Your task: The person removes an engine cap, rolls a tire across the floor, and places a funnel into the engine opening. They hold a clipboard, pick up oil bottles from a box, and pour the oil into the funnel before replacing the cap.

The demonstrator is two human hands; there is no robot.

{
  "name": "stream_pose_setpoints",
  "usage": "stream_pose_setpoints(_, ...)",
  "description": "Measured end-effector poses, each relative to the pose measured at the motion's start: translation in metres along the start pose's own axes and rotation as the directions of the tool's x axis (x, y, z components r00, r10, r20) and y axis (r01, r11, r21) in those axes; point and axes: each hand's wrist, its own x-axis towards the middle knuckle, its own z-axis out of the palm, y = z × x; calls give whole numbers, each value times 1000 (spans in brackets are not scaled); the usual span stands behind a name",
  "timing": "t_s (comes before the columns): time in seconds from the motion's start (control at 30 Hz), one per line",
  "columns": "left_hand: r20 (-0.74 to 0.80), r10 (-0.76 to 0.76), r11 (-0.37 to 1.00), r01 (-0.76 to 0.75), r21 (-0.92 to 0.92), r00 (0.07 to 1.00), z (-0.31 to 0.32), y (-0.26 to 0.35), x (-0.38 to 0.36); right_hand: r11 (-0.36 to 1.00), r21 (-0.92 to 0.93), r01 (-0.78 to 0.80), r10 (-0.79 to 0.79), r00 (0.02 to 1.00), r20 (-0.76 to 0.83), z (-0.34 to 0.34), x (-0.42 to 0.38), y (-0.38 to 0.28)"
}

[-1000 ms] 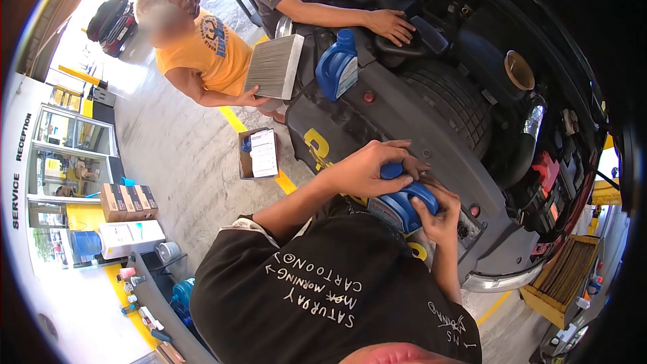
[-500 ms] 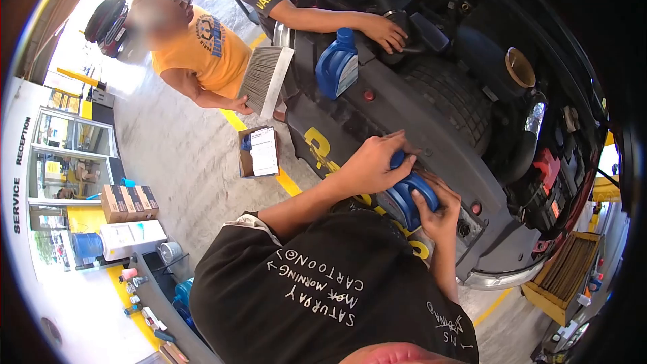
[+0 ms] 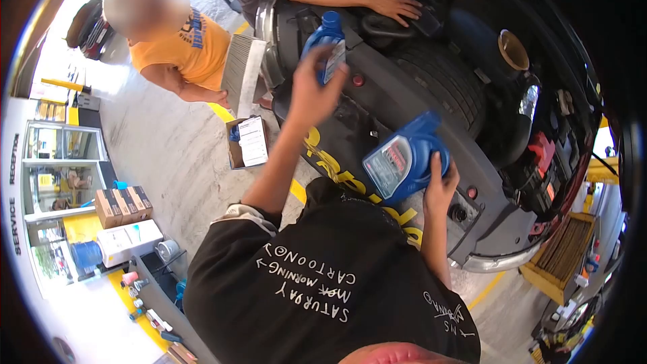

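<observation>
My left hand [image 3: 315, 94], slightly blurred, is raised with its fingers apart in front of a blue bottle [image 3: 331, 21] on the dark front panel. Its fingers overlap the bottle's lower part; whether they touch it is unclear. My right hand [image 3: 441, 185] is wrapped round the handle side of a larger-looking blue bottle [image 3: 397, 162]. That bottle is tilted above the panel edge, its pale label facing up and its top toward the engine bay.
Beyond the panel [image 3: 397, 87] lies the open engine bay, with a brown-rimmed opening [image 3: 513, 50]. A co-worker's hand [image 3: 396, 5] rests on engine parts. At left, a person in orange [image 3: 209, 50] holds a pleated filter [image 3: 242, 71] above an open box [image 3: 236, 155].
My left hand has left the held bottle and moved up and left to the standing one. The held bottle has turned, showing its label. The co-worker's hand has shifted slightly.
</observation>
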Motion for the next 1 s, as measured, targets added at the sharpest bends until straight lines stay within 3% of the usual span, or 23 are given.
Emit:
stream_pose_setpoints(0.03, -74, 63, 973, -45, 226, 995, -9, -21, 17, 974, 200, -105, 117, 992, -47, 3, 9, 3)
stream_pose_setpoints(0.07, -89, 182, 857, -114, 502, 979, -17, -36, 31, 961, 244, -130, 156, 984, -88, 8, 16, 8)
stream_pose_setpoints(0.1, -95, 202, 733, -86, 675, 975, -23, -60, 43, 961, 245, -130, 159, 982, -101, 14, 23, 15)
stream_pose_setpoints(0.17, 50, -115, 558, 23, 830, 992, -31, -69, 61, 951, 234, -201, 222, 973, -64, 27, 40, 31)
stream_pose_setpoints(0.23, 118, -75, 538, -59, 841, 990, -33, -86, 70, 943, 235, -234, 226, 972, 65, 48, 54, 42)
stream_pose_setpoints(0.3, 185, -35, 510, -142, 849, 982, -32, -96, 74, 981, 60, -185, 181, 981, 63, 75, 60, 38)
stream_pose_setpoints(0.37, 156, 104, 641, -186, 745, 982, -35, -101, 76, 983, 101, -156, 144, 983, 112, 91, 77, 63)
stream_pose_setpoints(0.5, 139, 245, 632, -267, 728, 959, -33, -101, 83, 987, -26, -161, 162, 986, 42, 117, 97, 91)
stream_pose_setpoints(0.57, 84, 302, 666, -274, 693, 949, -29, -83, 84, 955, -297, 25, -13, 999, 45, 119, 119, 115)
stream_pose_setpoints(0.63, 61, 310, 681, -266, 683, 949, -32, -66, 87, 920, -391, 30, 3, 997, 83, 121, 127, 121)
stream_pose_setpoints(0.7, 51, 316, 703, -269, 659, 948, -36, -41, 85, 690, -646, 325, -332, 936, 116, 123, 124, 116)
stream_pose_setpoints(0.77, 57, 328, 754, -298, 586, 943, -37, -10, 78, 679, -645, 350, -348, 927, 137, 122, 115, 93)
stream_pose_setpoints(0.83, 71, 382, 786, -365, 499, 921, -33, 17, 66, 821, -330, 465, -425, 885, 190, 126, 93, 57)
stream_pose_setpoints(0.87, 78, 400, 802, -389, 453, 913, -31, 31, 59, 820, -329, 468, -424, 884, 199, 125, 81, 33)
stream_pose_setpoints(0.93, 90, 426, 829, -428, 360, 900, -21, 56, 41, 629, -347, 696, -572, 716, 400, 123, 54, -15)
stream_pose_setpoints(1.0, 119, 396, 873, -413, 258, 911, -7, 76, 21, 613, -319, 723, -616, 690, 380, 122, 30, -37)
